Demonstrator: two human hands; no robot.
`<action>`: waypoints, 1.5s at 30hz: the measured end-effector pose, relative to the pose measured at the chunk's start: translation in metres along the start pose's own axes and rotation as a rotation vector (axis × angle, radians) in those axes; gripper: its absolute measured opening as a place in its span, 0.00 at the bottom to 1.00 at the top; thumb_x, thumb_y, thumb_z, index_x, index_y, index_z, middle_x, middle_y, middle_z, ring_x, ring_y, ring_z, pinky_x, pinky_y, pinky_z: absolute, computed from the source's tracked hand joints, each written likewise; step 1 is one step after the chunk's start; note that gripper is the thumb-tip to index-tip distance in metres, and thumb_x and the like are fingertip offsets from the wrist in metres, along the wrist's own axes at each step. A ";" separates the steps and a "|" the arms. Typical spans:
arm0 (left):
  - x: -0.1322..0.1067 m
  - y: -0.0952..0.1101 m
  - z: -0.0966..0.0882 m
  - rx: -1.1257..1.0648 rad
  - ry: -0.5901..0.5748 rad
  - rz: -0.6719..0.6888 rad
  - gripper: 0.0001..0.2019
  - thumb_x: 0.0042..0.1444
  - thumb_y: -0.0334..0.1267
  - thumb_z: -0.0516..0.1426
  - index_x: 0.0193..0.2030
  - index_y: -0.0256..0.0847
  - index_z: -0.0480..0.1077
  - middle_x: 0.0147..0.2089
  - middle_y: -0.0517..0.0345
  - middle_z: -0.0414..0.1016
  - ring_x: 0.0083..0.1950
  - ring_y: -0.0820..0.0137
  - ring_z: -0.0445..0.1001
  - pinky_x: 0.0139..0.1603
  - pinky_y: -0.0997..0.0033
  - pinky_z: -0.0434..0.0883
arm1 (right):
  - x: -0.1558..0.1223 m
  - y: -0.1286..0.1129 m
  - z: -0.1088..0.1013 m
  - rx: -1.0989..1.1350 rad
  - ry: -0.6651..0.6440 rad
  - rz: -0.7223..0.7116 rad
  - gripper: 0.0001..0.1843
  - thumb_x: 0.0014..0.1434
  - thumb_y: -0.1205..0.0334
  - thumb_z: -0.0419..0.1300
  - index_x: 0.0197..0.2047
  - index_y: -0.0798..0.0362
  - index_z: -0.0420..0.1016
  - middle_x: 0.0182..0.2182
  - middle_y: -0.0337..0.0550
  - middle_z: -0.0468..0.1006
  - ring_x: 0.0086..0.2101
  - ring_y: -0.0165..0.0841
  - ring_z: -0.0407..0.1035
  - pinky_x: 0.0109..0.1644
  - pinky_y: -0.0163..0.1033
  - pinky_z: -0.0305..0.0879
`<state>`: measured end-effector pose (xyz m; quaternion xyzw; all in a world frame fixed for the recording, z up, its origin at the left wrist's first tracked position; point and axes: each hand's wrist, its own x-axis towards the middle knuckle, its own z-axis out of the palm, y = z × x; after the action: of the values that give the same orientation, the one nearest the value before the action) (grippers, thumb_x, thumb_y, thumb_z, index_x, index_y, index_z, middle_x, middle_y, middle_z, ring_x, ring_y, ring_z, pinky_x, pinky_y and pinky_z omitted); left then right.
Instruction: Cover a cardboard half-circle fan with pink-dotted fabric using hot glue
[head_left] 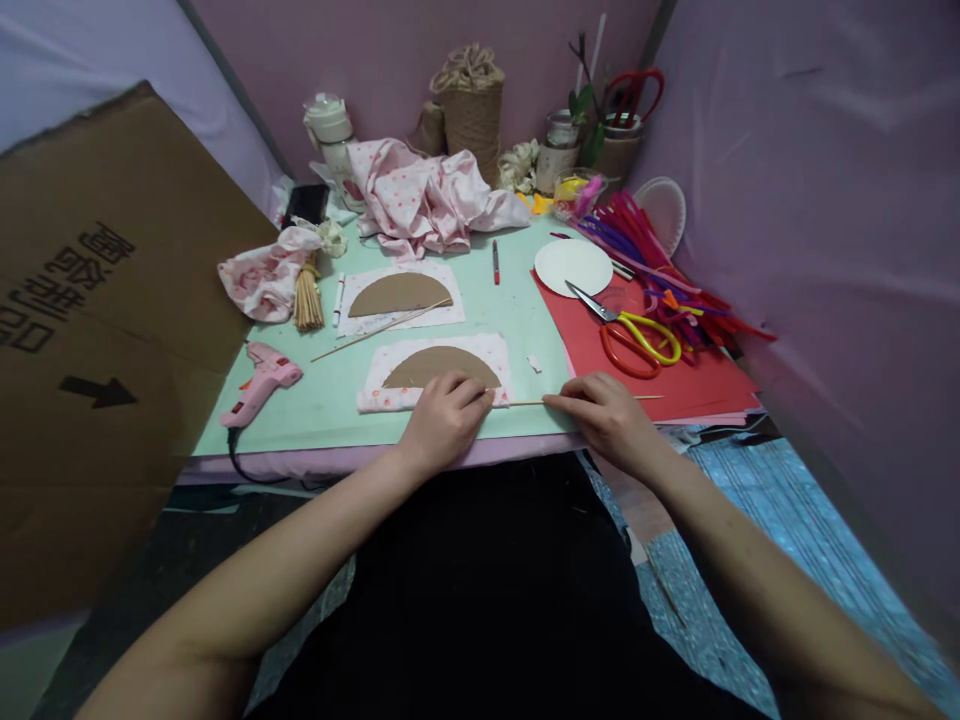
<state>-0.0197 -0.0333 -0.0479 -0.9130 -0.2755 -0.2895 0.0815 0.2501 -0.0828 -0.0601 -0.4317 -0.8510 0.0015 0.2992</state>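
A thin wooden skewer [527, 403] is pinched in my right hand [607, 418], its tip sticking out to the right over red paper. Its left end meets the folded front edge of a pink-dotted fabric piece [384, 400]. My left hand [448, 420] has its fingers closed on that folded edge; what lies under the fingertips is hidden. On the fabric rests a cardboard half-circle [437, 363]. Behind it, a second fabric piece [454, 312] carries a similar cardboard half-circle [397, 294], with another skewer [360, 340] lying slantwise across it.
Left are a pink glue gun [259, 385], a skewer bundle [307, 300] and a large cardboard sheet [112, 350]. Right, scissors [630, 335] and a white disc [574, 267] lie on red paper [705, 375], near pipe cleaners [667, 260]. Crumpled fabric [427, 195] and twine [472, 115] stand behind.
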 end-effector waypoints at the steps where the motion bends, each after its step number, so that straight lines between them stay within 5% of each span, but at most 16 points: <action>1: 0.000 0.000 0.000 0.009 0.002 0.009 0.10 0.67 0.32 0.53 0.40 0.38 0.76 0.39 0.51 0.78 0.41 0.65 0.67 0.40 0.63 0.67 | 0.000 0.000 0.001 0.000 0.004 0.003 0.21 0.65 0.75 0.50 0.53 0.47 0.77 0.39 0.49 0.75 0.39 0.38 0.67 0.42 0.44 0.65; 14: 0.009 -0.020 0.002 -0.124 -0.085 -0.035 0.11 0.68 0.34 0.51 0.41 0.38 0.75 0.40 0.50 0.77 0.42 0.65 0.68 0.43 0.62 0.70 | 0.010 0.002 0.008 -0.039 0.014 0.015 0.18 0.67 0.72 0.49 0.50 0.50 0.79 0.37 0.50 0.74 0.37 0.37 0.66 0.39 0.43 0.64; 17: 0.011 -0.019 -0.003 -0.234 -0.129 -0.114 0.10 0.67 0.34 0.52 0.48 0.38 0.73 0.46 0.47 0.75 0.47 0.62 0.69 0.48 0.58 0.71 | 0.013 0.003 0.006 -0.031 0.016 0.017 0.18 0.67 0.72 0.50 0.49 0.51 0.79 0.37 0.50 0.75 0.37 0.37 0.67 0.39 0.43 0.65; 21: 0.016 -0.021 -0.007 -0.305 -0.218 -0.244 0.21 0.62 0.35 0.57 0.62 0.37 0.64 0.55 0.42 0.68 0.57 0.57 0.67 0.57 0.52 0.70 | 0.015 0.002 0.005 -0.009 0.004 0.044 0.18 0.67 0.71 0.51 0.49 0.51 0.80 0.38 0.51 0.75 0.38 0.38 0.68 0.40 0.44 0.67; 26: 0.025 -0.022 -0.009 -0.336 -0.307 -0.291 0.08 0.61 0.37 0.58 0.47 0.40 0.72 0.53 0.47 0.69 0.57 0.57 0.65 0.58 0.51 0.68 | 0.013 0.003 0.008 0.021 0.002 0.063 0.18 0.66 0.70 0.51 0.50 0.49 0.80 0.37 0.51 0.75 0.38 0.39 0.68 0.41 0.45 0.67; 31: 0.019 -0.017 -0.010 -0.229 -0.199 -0.153 0.08 0.65 0.33 0.54 0.35 0.39 0.71 0.46 0.50 0.76 0.50 0.62 0.69 0.51 0.58 0.66 | 0.011 0.005 0.010 0.041 0.010 0.069 0.18 0.66 0.69 0.51 0.52 0.47 0.79 0.38 0.50 0.75 0.38 0.39 0.68 0.41 0.45 0.66; 37: -0.011 -0.003 -0.015 -0.004 -0.075 0.121 0.11 0.67 0.28 0.49 0.44 0.38 0.73 0.45 0.50 0.80 0.47 0.64 0.73 0.49 0.59 0.66 | 0.011 0.004 0.010 0.032 0.035 0.041 0.19 0.66 0.71 0.51 0.51 0.48 0.79 0.37 0.49 0.75 0.38 0.38 0.67 0.40 0.44 0.66; 42: -0.026 0.004 -0.019 -0.061 -0.053 0.105 0.11 0.67 0.29 0.50 0.51 0.37 0.71 0.50 0.48 0.79 0.51 0.62 0.74 0.51 0.60 0.69 | 0.010 0.005 0.011 0.026 0.040 0.033 0.19 0.66 0.71 0.51 0.51 0.47 0.79 0.37 0.48 0.75 0.37 0.37 0.67 0.40 0.44 0.66; 45: -0.020 0.002 -0.020 -0.102 -0.029 -0.023 0.13 0.66 0.30 0.52 0.55 0.37 0.68 0.52 0.46 0.77 0.53 0.61 0.72 0.52 0.59 0.69 | 0.010 0.004 0.010 0.028 0.046 0.023 0.17 0.66 0.70 0.51 0.50 0.48 0.79 0.37 0.49 0.75 0.37 0.37 0.67 0.40 0.44 0.66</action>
<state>-0.0420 -0.0504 -0.0431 -0.9169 -0.2720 -0.2908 0.0277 0.2435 -0.0700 -0.0647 -0.4370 -0.8388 0.0070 0.3247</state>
